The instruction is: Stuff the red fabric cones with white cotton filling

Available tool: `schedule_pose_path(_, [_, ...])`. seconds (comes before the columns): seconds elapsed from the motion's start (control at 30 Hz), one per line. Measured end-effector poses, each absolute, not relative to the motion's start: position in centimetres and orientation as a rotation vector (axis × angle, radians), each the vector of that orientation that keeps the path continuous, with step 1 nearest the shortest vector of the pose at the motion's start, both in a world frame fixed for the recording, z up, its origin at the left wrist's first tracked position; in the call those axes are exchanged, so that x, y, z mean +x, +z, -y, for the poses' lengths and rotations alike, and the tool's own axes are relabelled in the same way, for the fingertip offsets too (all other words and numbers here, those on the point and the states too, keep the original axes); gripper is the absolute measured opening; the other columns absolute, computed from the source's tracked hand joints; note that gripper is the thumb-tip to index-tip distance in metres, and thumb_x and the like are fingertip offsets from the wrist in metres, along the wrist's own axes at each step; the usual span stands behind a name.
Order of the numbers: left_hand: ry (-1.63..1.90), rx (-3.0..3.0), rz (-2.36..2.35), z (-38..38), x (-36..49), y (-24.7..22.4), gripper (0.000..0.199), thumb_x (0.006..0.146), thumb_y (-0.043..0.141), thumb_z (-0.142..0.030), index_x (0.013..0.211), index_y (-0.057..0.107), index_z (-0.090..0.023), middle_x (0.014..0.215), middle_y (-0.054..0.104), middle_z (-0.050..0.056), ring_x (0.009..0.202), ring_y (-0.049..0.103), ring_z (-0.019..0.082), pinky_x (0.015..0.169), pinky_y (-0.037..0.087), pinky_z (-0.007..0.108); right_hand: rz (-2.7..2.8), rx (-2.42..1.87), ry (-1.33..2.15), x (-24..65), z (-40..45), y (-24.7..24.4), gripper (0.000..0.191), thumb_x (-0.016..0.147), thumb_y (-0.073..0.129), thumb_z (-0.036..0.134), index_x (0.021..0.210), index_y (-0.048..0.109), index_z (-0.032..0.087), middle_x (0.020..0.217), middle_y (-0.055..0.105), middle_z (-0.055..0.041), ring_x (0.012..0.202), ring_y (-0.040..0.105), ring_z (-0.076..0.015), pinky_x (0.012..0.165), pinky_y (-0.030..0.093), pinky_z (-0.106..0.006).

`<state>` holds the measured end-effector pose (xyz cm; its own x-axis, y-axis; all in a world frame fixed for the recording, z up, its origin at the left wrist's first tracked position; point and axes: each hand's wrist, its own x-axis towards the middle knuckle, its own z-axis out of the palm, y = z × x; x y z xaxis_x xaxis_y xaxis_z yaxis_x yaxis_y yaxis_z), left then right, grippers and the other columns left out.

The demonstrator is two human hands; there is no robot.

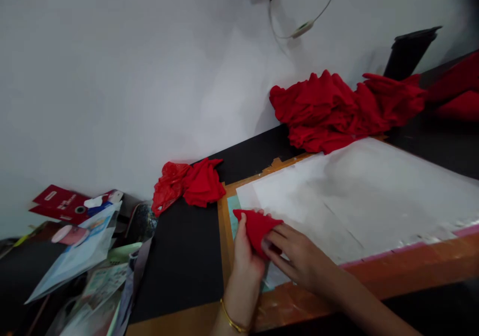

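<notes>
A small piece of red cloth (256, 224) is held between my two hands, above the left end of the white sheet (348, 196). My left hand (246, 253) grips it from the left, thumb on the near face and fingertips showing behind its top edge. The fingers of my right hand (290, 251) are closed on its right and lower side, slightly blurred. The cloth's upper edge runs out to a point on each side. What lies behind it in my palms is hidden. A gold bracelet (232, 318) circles my left wrist.
A large heap of red cloth (337, 106) lies at the back by the wall. Left of the sheet sit a smaller red cloth pile (204, 182) and a red plastic bag (168, 183). Papers (80, 248) and a red box (60, 203) clutter the far left. Brown tape (411, 266) borders the sheet.
</notes>
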<state>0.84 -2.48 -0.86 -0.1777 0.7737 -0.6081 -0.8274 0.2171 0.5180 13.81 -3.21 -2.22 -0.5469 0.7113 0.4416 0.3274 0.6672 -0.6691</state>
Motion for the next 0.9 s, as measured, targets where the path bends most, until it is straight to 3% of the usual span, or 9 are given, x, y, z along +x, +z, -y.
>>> schedule_pose_path(0.13, [1.441,-0.094,-0.985,2.6,0.7,-0.7,0.03,0.091,0.055,-0.037,0.089,0.066,-0.009,0.08,0.07,0.01,0.067,0.066,0.017,0.067,0.055,0.028,1.963,-0.676,0.468,14.1,4.3,-2.9,0.029,0.094,0.045,0.007,0.119,0.057,0.016,0.114,0.063,-0.0113,0.104,0.059,-0.0194,0.088,0.054,-0.033])
schedule_pose_path(0.33, [1.503,-0.031,-1.023,3.3,2.5,0.1,0.023,0.089,0.061,-0.028,0.102,0.065,-0.01,0.09,0.073,0.012,0.074,0.069,0.017,0.073,0.056,0.026,1.919,-0.723,0.189,12.3,3.3,-5.0,0.029,0.093,0.039,0.005,0.093,0.066,0.014,0.081,0.067,-0.0094,0.077,0.06,-0.0219,0.071,0.057,-0.037])
schedule_pose_path(0.47, [1.501,0.027,-1.039,3.7,2.8,-0.4,0.035,0.089,0.061,-0.033,0.116,0.06,-0.01,0.102,0.072,0.016,0.087,0.071,0.021,0.084,0.055,0.033,1.895,-0.749,0.155,12.2,2.2,-5.4,0.028,0.089,0.045,0.003,0.098,0.068,0.015,0.083,0.07,-0.0092,0.081,0.064,-0.0223,0.072,0.058,-0.036])
schedule_pose_path(0.63, [1.505,0.018,-1.011,3.8,2.4,-1.0,0.042,0.088,0.062,-0.037,0.119,0.059,-0.009,0.104,0.072,0.017,0.087,0.071,0.022,0.085,0.054,0.032,1.918,-0.625,0.112,12.4,2.2,-4.9,0.033,0.086,0.044,0.001,0.099,0.069,0.018,0.075,0.069,-0.0062,0.078,0.065,-0.0233,0.074,0.058,-0.04])
schedule_pose_path(0.77, [1.515,0.012,-0.849,3.9,2.0,-0.3,0.051,0.088,0.058,-0.045,0.124,0.057,-0.008,0.105,0.072,0.019,0.095,0.07,0.027,0.093,0.052,0.039,1.852,-0.735,0.16,12.5,2.7,-5.5,0.035,0.084,0.045,0.002,0.109,0.066,0.015,0.098,0.071,-0.0121,0.094,0.067,-0.025,0.079,0.06,-0.039])
schedule_pose_path(0.83, [1.503,0.062,-0.799,3.9,1.8,0.0,0.051,0.087,0.059,-0.043,0.124,0.058,-0.008,0.109,0.071,0.02,0.102,0.068,0.03,0.096,0.05,0.042,1.852,-0.81,0.231,12.5,2.9,-6.2,0.037,0.083,0.045,0.003,0.113,0.065,0.014,0.101,0.071,-0.013,0.091,0.069,-0.0238,0.074,0.061,-0.034])
schedule_pose_path(0.9, [1.499,0.104,-0.838,4.0,1.7,-0.2,0.046,0.084,0.064,-0.037,0.121,0.06,-0.009,0.112,0.07,0.019,0.107,0.066,0.03,0.098,0.048,0.042,1.891,-0.871,0.295,12.3,3.1,-7.1,0.038,0.08,0.043,0.005,0.107,0.067,0.015,0.092,0.073,-0.0113,0.08,0.071,-0.023,0.066,0.061,-0.031])
